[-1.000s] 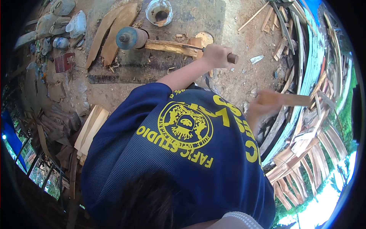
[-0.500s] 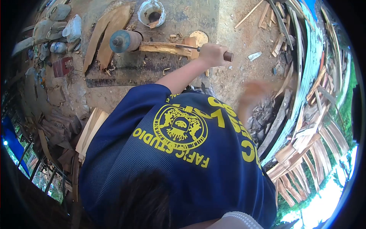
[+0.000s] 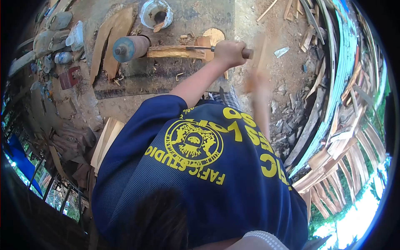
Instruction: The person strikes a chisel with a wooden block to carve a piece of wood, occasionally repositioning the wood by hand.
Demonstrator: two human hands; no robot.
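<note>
My left hand (image 3: 230, 54) is closed round a chisel (image 3: 247, 53) whose brown handle end sticks out to the right of the fist. Its dark blade lies over the right end of a roughly cut wood piece (image 3: 171, 52). Smeared by motion, my right hand (image 3: 257, 80) grips a wooden mallet (image 3: 261, 50), whose blurred head is just right of the chisel handle. The wood piece's left end meets a cylinder with a blue round face (image 3: 124, 49). A small wood block (image 3: 203, 43) sits by its right end, beside a pale round wood disc (image 3: 213, 36).
A worn board (image 3: 137, 85) lies under the work, with wood chips on it. Beyond stand a white bucket (image 3: 156, 14) and a large split slab (image 3: 111, 41). Jugs (image 3: 75, 36) and a reddish block (image 3: 69, 78) lie left; scrap wood and a turquoise sheet (image 3: 348, 54) line the right.
My right hand has swung in from the far right toward the chisel's handle end, bringing the mallet into view. My left hand keeps its grip on the chisel; the whole view has shifted slightly.
</note>
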